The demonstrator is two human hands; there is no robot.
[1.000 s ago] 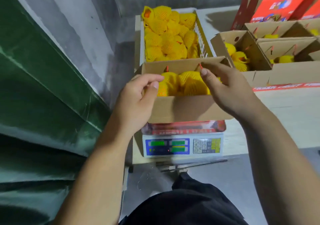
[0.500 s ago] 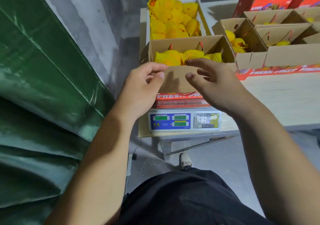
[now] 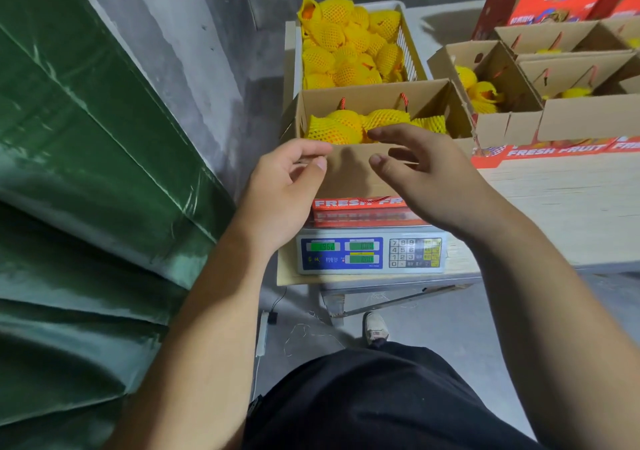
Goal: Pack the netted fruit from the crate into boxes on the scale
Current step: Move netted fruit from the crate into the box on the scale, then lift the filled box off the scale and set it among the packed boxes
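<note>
Netted fruit (image 3: 349,125) lay in the open box (image 3: 353,176) on the scale (image 3: 370,254) atop a plywood table (image 3: 571,214) by concrete walls; more filled the crate (image 3: 412,51) behind. Left hand (image 3: 282,190) and right hand (image 3: 426,179) hovered loose-fingered, holding nothing.

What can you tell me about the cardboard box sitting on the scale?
The box is plain brown cardboard with an open top and a red band reading FRESH FR along its base. Two red cord handle ends poke through its far wall. It sits upright on the scale, in front of the crate. Yellow netted fruit lies inside. The left hand and right hand are in front of it, gripping nothing.
</note>
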